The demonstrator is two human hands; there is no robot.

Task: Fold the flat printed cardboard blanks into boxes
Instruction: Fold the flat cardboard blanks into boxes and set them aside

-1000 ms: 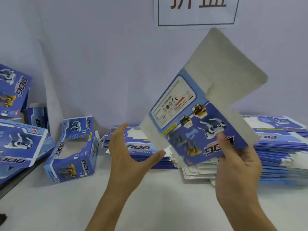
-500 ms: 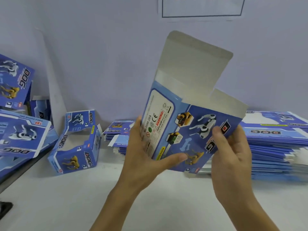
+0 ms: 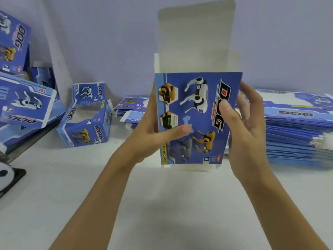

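A blue printed cardboard blank (image 3: 196,112) with toy-dog pictures stands upright above the white table, its printed panel facing me and its grey top flap (image 3: 196,33) sticking straight up. My left hand (image 3: 155,134) grips its left edge, thumb across the printed face. My right hand (image 3: 246,123) holds the right edge, thumb on the "DOG" lettering and fingers behind. A tall stack of flat blanks (image 3: 297,127) lies at the right. A smaller stack (image 3: 129,110) lies behind the held blank.
A folded box with a cut-out window (image 3: 86,116) lies left of centre. More folded boxes (image 3: 23,101) pile up at the far left against the wall. A dark object (image 3: 9,177) sits at the left table edge. The white table (image 3: 162,204) stretches in front.
The blank turned from tilted to upright and squared toward me. My left hand, free a second ago, now grips its left edge. The view moved closer.
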